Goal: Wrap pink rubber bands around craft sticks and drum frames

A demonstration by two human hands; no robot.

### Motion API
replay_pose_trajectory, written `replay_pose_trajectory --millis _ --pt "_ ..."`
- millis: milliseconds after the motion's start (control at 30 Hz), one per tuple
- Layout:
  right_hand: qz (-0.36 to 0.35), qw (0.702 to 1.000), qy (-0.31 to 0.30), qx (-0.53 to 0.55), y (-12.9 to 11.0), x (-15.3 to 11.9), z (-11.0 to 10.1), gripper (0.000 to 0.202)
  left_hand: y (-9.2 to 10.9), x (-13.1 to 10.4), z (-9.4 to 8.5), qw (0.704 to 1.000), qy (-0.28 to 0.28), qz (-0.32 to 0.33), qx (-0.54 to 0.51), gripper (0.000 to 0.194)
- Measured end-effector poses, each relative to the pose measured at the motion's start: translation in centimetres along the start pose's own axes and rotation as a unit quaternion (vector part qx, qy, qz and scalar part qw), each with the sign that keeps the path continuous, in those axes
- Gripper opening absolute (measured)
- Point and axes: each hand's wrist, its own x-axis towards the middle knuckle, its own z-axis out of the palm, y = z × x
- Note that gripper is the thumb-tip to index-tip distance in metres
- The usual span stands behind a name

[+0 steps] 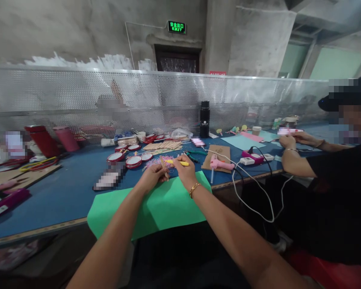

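My left hand (152, 177) pinches a flat wooden craft stick (163, 163), held tilted above the near edge of the table. Close beside it, my right hand (185, 170) is closed around a yellow pen (184, 163), whose tip points left toward the stick. Whether tip and stick touch I cannot tell. A green sheet (168, 208) hangs over the table edge beneath both wrists. Just beyond the hands lies a pile of small pastel loops (150, 162), with more wooden craft sticks (165, 145) behind it.
Small red-rimmed drums (134, 161) and a phone (110, 176) lie left. Green-handled pliers (195, 153), a pink glue gun (221, 163) on cardboard (218, 151) and a looping white cable (252, 188) are right. A black bottle (204, 120) stands behind. A co-worker (343, 172) sits at far right.
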Motion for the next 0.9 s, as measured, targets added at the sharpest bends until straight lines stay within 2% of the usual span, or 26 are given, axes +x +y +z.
replay_pose_trajectory --millis 300,900 --pt "0.018 1.000 0.005 0.000 -0.29 -0.06 0.01 0.016 0.03 0.04 -0.02 1.000 0.001 -0.008 -0.001 0.049" --pt "0.017 1.000 0.018 -0.008 -0.13 -0.06 -0.03 0.019 0.09 -0.09 -0.14 1.000 -0.008 0.003 0.004 0.054"
